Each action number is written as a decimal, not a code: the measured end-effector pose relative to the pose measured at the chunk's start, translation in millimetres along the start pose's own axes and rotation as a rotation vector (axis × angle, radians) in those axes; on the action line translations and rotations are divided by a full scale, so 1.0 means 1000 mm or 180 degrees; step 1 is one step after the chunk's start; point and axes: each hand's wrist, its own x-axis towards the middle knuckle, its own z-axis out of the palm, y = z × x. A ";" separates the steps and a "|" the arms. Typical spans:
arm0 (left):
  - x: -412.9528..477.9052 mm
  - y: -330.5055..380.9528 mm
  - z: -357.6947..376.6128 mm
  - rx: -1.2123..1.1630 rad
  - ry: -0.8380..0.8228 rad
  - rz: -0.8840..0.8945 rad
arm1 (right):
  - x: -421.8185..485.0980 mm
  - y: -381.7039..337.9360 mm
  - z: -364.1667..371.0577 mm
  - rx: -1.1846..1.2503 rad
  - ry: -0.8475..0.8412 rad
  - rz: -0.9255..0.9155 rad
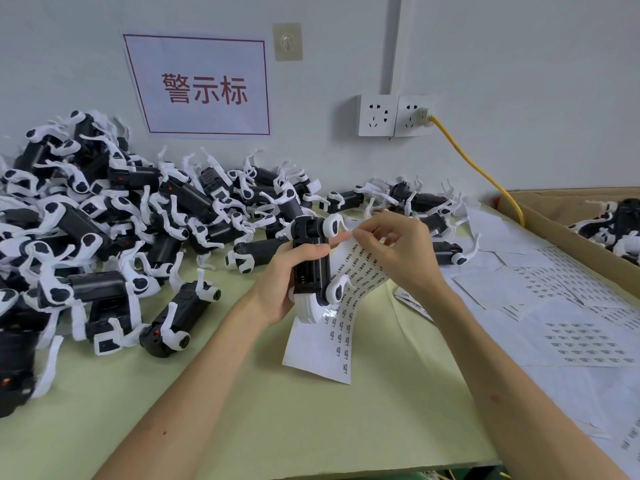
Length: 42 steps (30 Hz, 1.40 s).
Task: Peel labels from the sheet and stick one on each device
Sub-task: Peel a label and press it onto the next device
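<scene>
Left grip holds black device; right grip pinches label sheet; wall sign reads 警示标.

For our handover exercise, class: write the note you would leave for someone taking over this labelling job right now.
Left hand grips one device upright.
Right hand pinches the top edge of the label sheet, apparently peeling a label.
A big pile of devices lies at left. A few more sit in the box at right, probably finished. Spare sheets lie beside it.
Left to do: label the held device, then the pile.
</scene>
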 end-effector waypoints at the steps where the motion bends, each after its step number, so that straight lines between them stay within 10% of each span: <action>1: 0.000 -0.001 0.000 0.0007 -0.0003 -0.0001 | 0.000 0.000 0.000 -0.0024 0.0011 0.0010; 10: 0.006 -0.004 -0.001 0.0150 0.0095 -0.0046 | 0.007 0.006 -0.001 0.0281 0.0517 0.0224; 20: 0.014 -0.006 -0.012 0.0400 0.1586 0.0141 | 0.007 0.003 -0.001 0.0629 0.0202 0.0150; 42: 0.007 -0.004 0.003 0.0116 0.0269 0.0329 | 0.001 0.007 0.007 0.0209 -0.0286 0.0436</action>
